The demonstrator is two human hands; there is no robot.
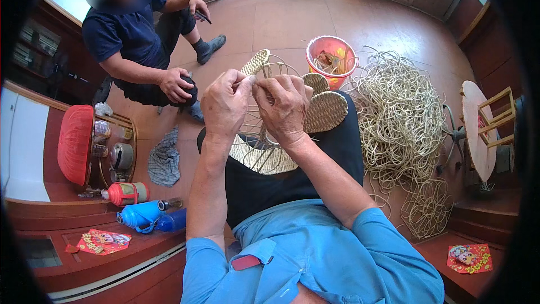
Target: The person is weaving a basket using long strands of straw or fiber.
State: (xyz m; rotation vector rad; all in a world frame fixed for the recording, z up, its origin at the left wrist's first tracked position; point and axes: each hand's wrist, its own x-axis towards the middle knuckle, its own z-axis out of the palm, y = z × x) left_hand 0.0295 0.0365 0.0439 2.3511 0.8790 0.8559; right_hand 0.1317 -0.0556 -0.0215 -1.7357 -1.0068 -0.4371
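Note:
My left hand (225, 107) is closed at the top of a part-woven wicker piece on my lap, thumb and finger pinched on something small I cannot make out. My right hand (281, 107) is closed beside it, fingers curled over the piece's wire ribs, its grip hidden. A narrow woven lobe (255, 62) rises just above my hands. Round woven lobes (325, 111) lie to the right, and a curved woven band (264, 160) with bare ribs runs below, over my dark trousers.
A person (124, 39) sits left, holding a small dark object. A red bucket (349, 70) and tangled cord (402, 118) lie right, near a round wooden table (478, 157). Thermoses (138, 217), a red stool (76, 143) and a checked cloth (163, 163) are left.

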